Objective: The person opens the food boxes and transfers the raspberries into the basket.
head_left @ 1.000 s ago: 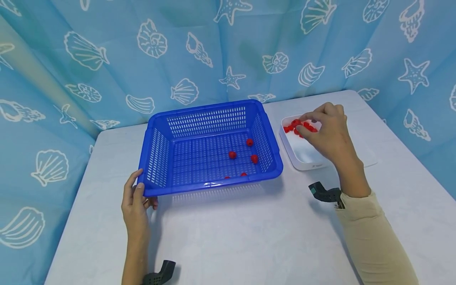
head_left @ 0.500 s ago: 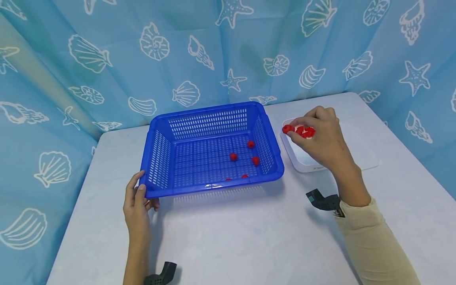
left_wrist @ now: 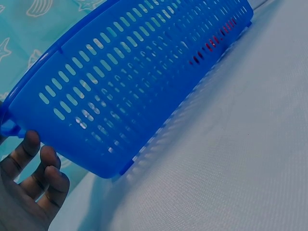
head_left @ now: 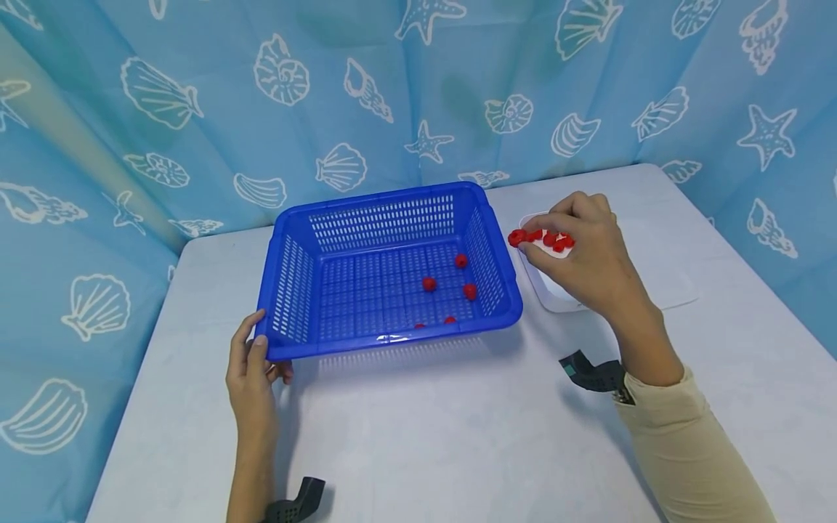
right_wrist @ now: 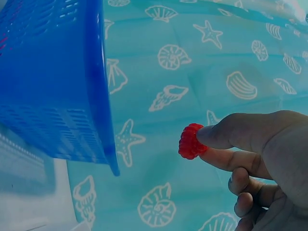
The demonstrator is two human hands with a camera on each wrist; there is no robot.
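Observation:
A blue slotted plastic basket stands on the table with several red raspberries on its floor, mostly toward the right. My left hand grips its front left corner, thumb on the rim and other fingers below, as the left wrist view also shows at the basket's end wall. Between thumb and forefinger my right hand pinches one raspberry, just right of the basket's rim. Under that hand is a white shallow tray with several more raspberries at its far end, partly hidden by the fingers.
A flat translucent sheet or lid lies right of the tray. The white-covered table extends in front of the basket. A blue curtain with seashell prints hangs right behind the table.
My right hand has lifted a raspberry from the tray and moved left with it toward the basket's right rim. The left hand keeps its grip and the basket has not moved.

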